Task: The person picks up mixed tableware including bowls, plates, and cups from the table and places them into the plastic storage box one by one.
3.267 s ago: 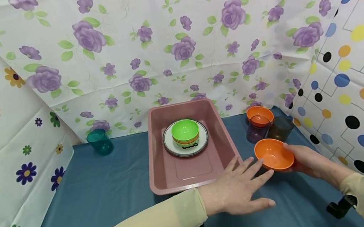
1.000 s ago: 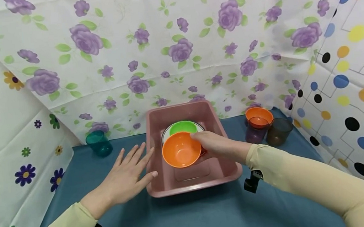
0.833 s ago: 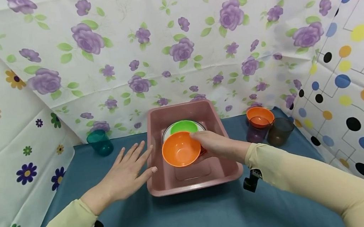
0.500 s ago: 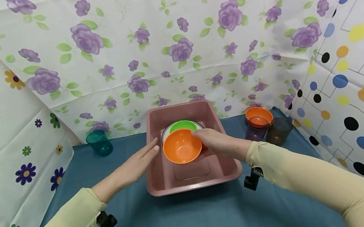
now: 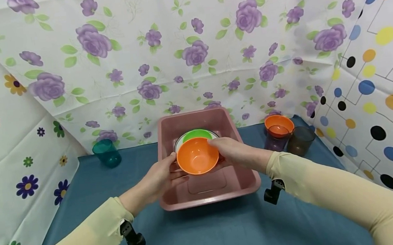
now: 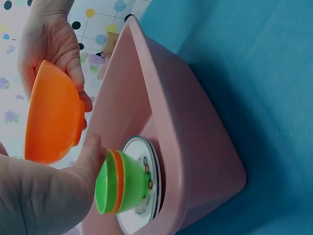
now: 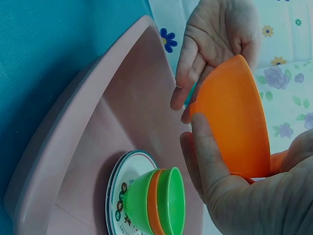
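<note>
An orange bowl (image 5: 198, 157) is held over the pink plastic tub (image 5: 207, 201), its inside facing the head camera. My right hand (image 5: 235, 152) grips its right side, thumb at the rim and fingers underneath. On the other side is my left hand (image 5: 154, 181), thumb right at the rim and fingers reaching under the bowl. In the right wrist view the left fingers (image 7: 188, 68) look straight and relaxed beside the bowl. Inside the tub, a stack of green bowls (image 7: 139, 198) with an orange bowl (image 7: 155, 201) between them sits on white patterned plates (image 7: 120, 183).
A teal cup (image 5: 107, 154) stands at the back left of the blue table cover (image 5: 226, 231). At the back right are another orange bowl (image 5: 279, 121), a purple cup (image 5: 275, 142) and a dark grey cup (image 5: 300, 141). Patterned cloth surrounds the table.
The right hand has carried the orange bowl from the right side over the tub. The left hand moved left, then turned and came in to the bowl's left side.
</note>
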A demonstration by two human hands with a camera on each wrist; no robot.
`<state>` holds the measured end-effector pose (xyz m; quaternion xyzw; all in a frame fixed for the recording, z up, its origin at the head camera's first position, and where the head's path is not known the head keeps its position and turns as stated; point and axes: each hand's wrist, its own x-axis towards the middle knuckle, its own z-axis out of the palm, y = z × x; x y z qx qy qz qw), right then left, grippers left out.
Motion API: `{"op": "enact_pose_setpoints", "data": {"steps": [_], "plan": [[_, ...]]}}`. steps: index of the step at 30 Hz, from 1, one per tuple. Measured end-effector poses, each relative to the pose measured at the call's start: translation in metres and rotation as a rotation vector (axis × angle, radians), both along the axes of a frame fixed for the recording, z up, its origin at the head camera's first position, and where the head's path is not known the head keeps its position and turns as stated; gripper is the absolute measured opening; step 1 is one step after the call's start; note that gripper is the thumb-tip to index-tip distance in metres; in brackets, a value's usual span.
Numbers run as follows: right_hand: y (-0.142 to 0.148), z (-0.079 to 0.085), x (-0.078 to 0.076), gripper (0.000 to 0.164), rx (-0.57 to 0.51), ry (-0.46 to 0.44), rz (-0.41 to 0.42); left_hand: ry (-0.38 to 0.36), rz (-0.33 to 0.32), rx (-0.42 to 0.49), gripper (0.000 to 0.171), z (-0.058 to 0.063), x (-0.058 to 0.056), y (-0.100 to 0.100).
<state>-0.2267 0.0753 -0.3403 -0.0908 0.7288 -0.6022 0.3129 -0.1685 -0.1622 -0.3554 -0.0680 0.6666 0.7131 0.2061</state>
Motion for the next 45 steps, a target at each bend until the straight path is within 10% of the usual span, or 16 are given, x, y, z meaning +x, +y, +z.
{"op": "enact_pose_setpoints", "data": {"steps": [12,45], "plan": [[-0.0027,-0.0004,0.0001,0.044,0.003,-0.034,-0.023,-0.017,-0.002,0.141,0.053,-0.0043,0.0030,0.0064],[-0.0021,-0.0028,0.0002,0.045,-0.023,-0.083,-0.069,0.038,-0.046,0.044,0.050,-0.0016,-0.0019,0.0101]]}}
